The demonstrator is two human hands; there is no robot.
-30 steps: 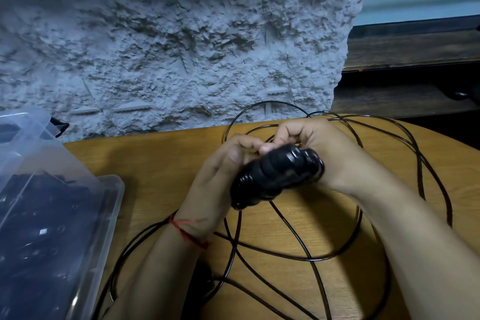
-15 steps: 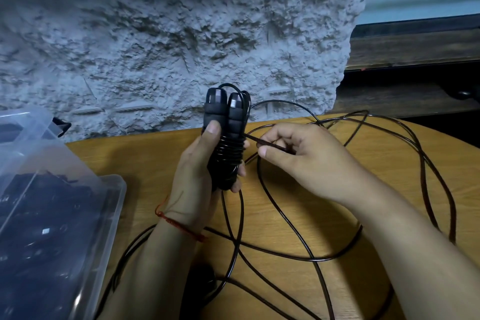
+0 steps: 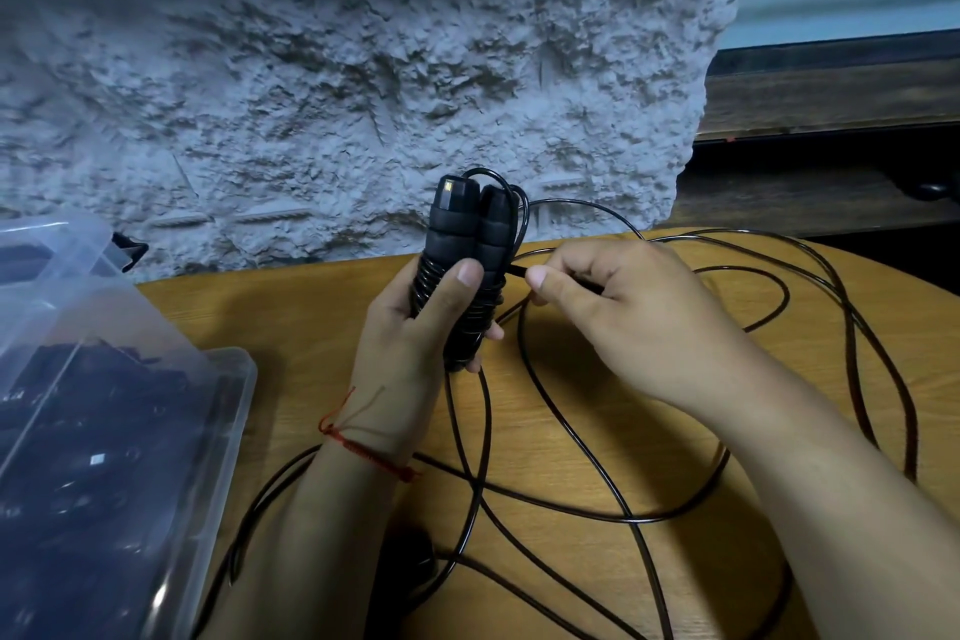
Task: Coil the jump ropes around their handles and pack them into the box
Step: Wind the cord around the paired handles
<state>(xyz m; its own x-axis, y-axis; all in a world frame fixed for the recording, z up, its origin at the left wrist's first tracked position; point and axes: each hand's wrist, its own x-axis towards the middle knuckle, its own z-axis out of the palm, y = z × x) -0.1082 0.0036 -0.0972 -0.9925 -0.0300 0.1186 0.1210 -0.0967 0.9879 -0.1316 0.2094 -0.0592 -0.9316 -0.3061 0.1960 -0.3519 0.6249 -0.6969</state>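
Handles (image 3: pixel 460 229), sideways before, upright in left hand (image 3: pixel 410 343)

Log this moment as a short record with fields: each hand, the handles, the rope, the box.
left hand: grips the two black handles upright, side by side, thumb across the wound turns
right hand: pinches the rope just beside the handles
rope: several turns wound on the handles; most lies in loose loops on the wooden table
clear plastic box: at the table's left, dark items inside
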